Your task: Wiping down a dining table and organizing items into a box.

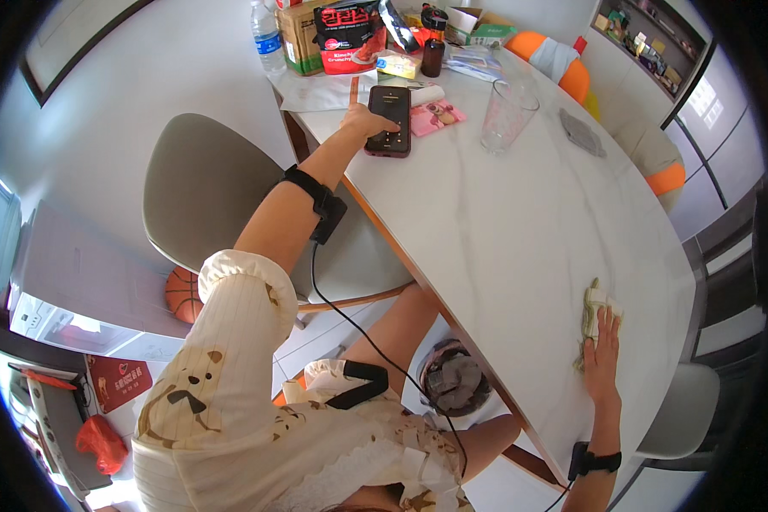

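Observation:
At the left edge of the marble-patterned table, my left hand (361, 123) reaches a dark smartphone (389, 142). One digit lies across its lit screen; the other fingers are mostly hidden, so a grip on the phone cannot be made out. My right hand (601, 361) rests flat, fingers stretched out, on a crumpled pale cloth with green edges (592, 307) near the table's right side. Beside the phone are a pink printed packet (436, 118) and, farther right, a clear drinking glass (507, 118). Black straps with small boxes and cables sit around both forearms.
A water bottle (268, 41), a cardboard box (299, 35), a snack bag (349, 38) and a dark sauce bottle (433, 51) crowd the far end. A grey cloth (581, 132) lies at the right. A grey chair (211, 185) and a bin (456, 384) stand by the table.

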Tool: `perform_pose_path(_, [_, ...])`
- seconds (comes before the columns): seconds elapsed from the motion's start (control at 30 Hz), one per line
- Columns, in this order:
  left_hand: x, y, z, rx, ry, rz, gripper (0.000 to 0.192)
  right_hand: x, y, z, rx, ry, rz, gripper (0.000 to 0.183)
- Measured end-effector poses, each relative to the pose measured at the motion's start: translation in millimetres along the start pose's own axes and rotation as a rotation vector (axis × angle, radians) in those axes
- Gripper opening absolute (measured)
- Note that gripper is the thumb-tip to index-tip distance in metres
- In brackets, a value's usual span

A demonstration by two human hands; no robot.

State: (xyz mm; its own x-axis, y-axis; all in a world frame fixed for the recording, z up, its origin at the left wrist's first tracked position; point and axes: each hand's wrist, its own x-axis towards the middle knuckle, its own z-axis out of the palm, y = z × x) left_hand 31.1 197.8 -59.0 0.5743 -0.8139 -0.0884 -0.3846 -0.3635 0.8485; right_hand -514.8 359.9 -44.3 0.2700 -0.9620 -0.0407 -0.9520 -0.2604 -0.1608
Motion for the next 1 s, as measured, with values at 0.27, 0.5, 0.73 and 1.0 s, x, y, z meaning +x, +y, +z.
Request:
perform_pose_path(0.27, [-3.2,-3.0,-2.6,0.163,-0.002,-0.012,0.107,5.0,11.5,-0.3,0.045,-0.002,-0.049,0.054])
perform_pose_path(0.5, [-103.1,10.7,8.6,0.076,0.486,0.552,0.06,16.8,-22.7,7.2,-0.034,-0.097,0.052,0.058])
perform_pose_path(0.73, [-248.1,16.7,93.4,-0.047,-0.024,1.103,0.039,32.6,-91.4,10.3,-0.082,-0.103,-0.055,0.06])
perform_pose_path(1.0, [-320.4,51.2,129.3,-0.077,-0.514,1.09,0.039,-17.3,-66.2,-11.8,0.518,0.066,-0.247,0.045])
